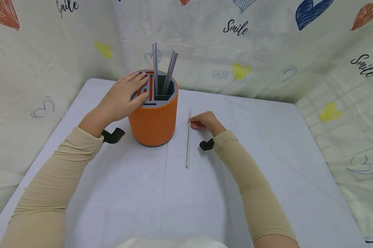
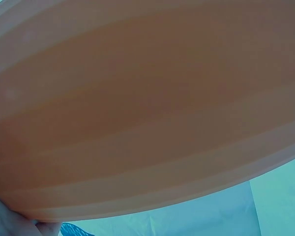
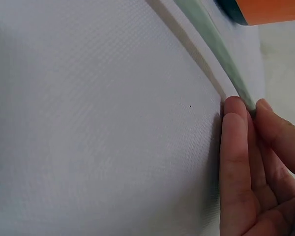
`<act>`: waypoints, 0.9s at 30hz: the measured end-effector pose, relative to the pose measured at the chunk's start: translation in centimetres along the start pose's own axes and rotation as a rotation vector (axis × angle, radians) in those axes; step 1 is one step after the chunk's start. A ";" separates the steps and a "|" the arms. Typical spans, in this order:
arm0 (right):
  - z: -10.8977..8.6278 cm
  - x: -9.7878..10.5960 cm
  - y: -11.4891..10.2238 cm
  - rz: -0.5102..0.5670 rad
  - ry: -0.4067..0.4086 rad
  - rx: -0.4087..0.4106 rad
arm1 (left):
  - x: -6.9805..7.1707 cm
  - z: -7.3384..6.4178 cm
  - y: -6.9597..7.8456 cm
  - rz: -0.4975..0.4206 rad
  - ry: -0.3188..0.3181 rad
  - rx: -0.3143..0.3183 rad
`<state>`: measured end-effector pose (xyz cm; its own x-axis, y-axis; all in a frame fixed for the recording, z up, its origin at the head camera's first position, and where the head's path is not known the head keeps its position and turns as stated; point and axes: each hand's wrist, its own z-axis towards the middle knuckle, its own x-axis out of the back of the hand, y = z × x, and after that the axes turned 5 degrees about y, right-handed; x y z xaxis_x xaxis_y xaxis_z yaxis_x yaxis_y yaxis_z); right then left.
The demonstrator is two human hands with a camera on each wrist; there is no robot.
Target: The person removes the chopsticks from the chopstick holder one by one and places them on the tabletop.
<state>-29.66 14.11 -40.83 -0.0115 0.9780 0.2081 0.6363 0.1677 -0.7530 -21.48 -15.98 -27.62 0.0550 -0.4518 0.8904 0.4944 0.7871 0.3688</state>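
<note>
The grey slotted top (image 1: pixel 161 103) of an orange cylindrical holder (image 1: pixel 153 125) is touched by the left hand (image 1: pixel 121 94), fingers extended. Right of the holder, a slim pale-green stick (image 1: pixel 188 148) is pinched by the right hand (image 1: pixel 206 120). Inside the holder, thin purplish sticks (image 1: pixel 172 69) are held.

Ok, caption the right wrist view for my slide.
Right hand pinches a thin pale-green stick over white cloth, round orange container at upper right.

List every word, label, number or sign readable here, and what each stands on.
"Smile": cream-white sheet with printed hearts, upper left.
"Smile": heart-printed sheet, upper middle.
"Smile": heart-printed sheet, right side.
Faint lettering below the middle "Smile": too blurred to read.
Orange cylindrical holder, slender pale-green stick: no readable text.
</note>
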 end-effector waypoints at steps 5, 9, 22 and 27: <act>-0.2 -0.1 -0.1 -0.068 0.022 0.008 | 0.1 0.0 0.0 0.000 0.002 0.001; -0.6 0.0 -0.3 -0.101 0.043 0.027 | 0.1 0.0 0.1 -0.001 -0.002 0.004; -5.2 1.3 -3.2 0.140 0.033 0.385 | 0.0 -0.2 0.1 -0.009 -0.011 0.014; -9.2 1.1 -5.1 0.144 0.034 0.585 | 0.0 -0.1 0.1 -0.012 -0.014 0.014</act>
<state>-25.89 13.19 -31.01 0.0739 0.9931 0.0906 0.0991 0.0831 -0.9916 -21.35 -15.92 -27.60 0.0367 -0.4553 0.8896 0.4830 0.7874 0.3831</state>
